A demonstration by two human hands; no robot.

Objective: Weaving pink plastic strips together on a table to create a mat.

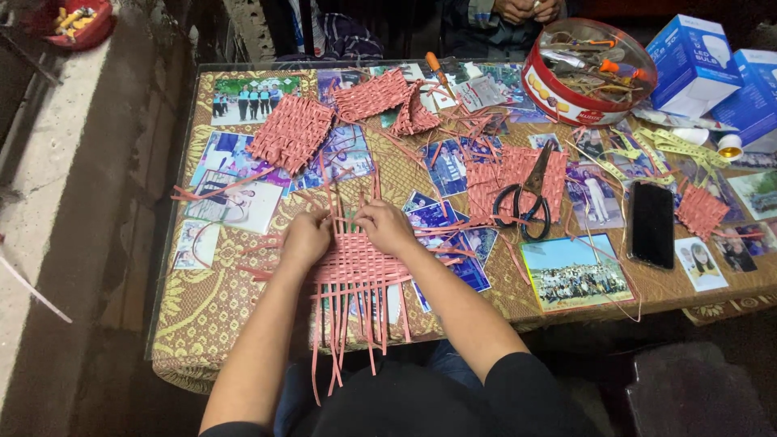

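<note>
At the far left, on the floor beside the table, a red bowl (pixel 78 22) holds small yellow pieces. The glass-topped table (pixel 202 316) carries a gold patterned cloth with printed photographs (pixel 243 206) laid flat under the glass. Near its left back part lies a finished woven pink square (pixel 291 133), with 2 more woven pieces (pixel 388 99) just behind and to the right of it. At the near edge, in front of the person, sits the half-woven pink strip mat (pixel 356 271), its loose strip ends hanging over the table edge toward the lap. The left hand (pixel 305 240) rests on the mat's upper left corner, fingers pressed down on the strips; the right hand (pixel 387 226) sits just beside it at the upper edge, fingertips pinching at the strips, though exactly which strip it grips I cannot tell. The 2 hands are close together but not touching. Right of them, black-handled scissors (pixel 528 198) lie on another woven pink panel (pixel 518 174). Further right a black phone (pixel 652 224) lies face up, a small woven piece (pixel 701 212) near it. At the back right stand a round red tin (pixel 558 95) full of tools and 2 blue-and-white boxes (pixel 694 65). Another person's hands (pixel 528 10) show behind the table.
</note>
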